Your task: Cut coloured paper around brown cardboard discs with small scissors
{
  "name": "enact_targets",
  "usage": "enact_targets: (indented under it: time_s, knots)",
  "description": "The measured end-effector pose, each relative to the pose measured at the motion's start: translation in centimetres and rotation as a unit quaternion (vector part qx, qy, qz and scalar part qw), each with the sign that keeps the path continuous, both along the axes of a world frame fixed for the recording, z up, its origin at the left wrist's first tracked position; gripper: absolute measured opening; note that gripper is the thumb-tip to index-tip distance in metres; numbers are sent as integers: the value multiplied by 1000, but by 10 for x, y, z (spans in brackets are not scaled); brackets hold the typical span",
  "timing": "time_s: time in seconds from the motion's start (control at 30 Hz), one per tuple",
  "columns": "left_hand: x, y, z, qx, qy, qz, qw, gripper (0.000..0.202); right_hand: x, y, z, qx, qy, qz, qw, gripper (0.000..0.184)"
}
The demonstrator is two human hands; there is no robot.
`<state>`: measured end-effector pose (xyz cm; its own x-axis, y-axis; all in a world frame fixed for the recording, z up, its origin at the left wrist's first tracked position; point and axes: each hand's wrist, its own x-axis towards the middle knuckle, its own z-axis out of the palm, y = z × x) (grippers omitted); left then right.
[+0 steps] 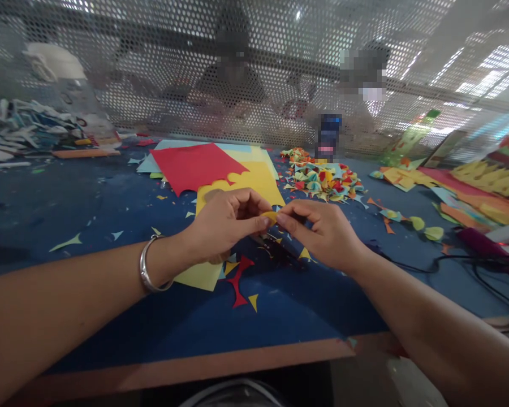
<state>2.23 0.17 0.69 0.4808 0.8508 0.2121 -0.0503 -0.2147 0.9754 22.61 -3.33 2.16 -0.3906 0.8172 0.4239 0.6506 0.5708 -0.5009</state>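
Between the fingertips of both hands is a small yellow paper piece (271, 216). My left hand (233, 217), a silver bangle on its wrist, pinches its left end. My right hand (320, 229) pinches the right end. Just behind them lies a yellow paper sheet (261, 178) with scalloped cut edges. A red paper sheet (199, 164) overlaps it on the left, with light blue paper beneath. Below my left hand a pale yellow sheet (201, 277) sticks out. Red paper scraps (238, 282) and yellow offcuts lie in front of my hands.
A heap of folded coloured paper pieces (322, 178) sits behind my right hand. A clear bottle (82, 102) stands at the back left by a pile of strips (21, 130). At right are stacked papers (483, 192) and a black cable (436, 263). A perforated screen (161, 73) borders the table.
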Motion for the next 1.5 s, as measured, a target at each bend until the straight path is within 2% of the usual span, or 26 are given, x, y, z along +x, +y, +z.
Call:
enact_targets:
  time_s: [0.2, 0.37, 0.47, 0.57, 0.63, 0.77, 1.1, 1.3, 1.5]
  knots:
    - [-2, -2, 5, 29, 9, -14, 999, 20, 0, 0, 0, -4, 16, -3, 1000, 28]
    - [-2, -2, 8, 24, 0, -4, 1000, 27, -2, 1, -2, 3, 50, 3, 999, 29]
    - [0, -3, 6, -16, -17, 38, 999, 30, -4, 3, -4, 47, 47, -5, 998, 27]
    - [2, -6, 5, -85, -39, 78, 993, 20, -4, 4, -6, 108, 29, -16, 994, 24]
    - [3, -10, 4, -132, -52, 81, 987, 13, -4, 6, -7, 145, 13, -24, 989, 24]
    - [4, -16, 5, -206, -102, 54, 972, 14, -5, 6, -9, 200, -38, -40, 978, 24]
    - [7, -17, 8, -232, -152, 61, 959, 21, -14, 0, -8, 272, -190, -38, 943, 32]
    - [7, -16, 7, -229, -161, 66, 958, 27, -16, -1, -12, 285, -193, -28, 938, 23]
    - [5, -10, 4, -233, -156, 47, 959, 21, -12, 0, -14, 244, -116, -18, 963, 22]
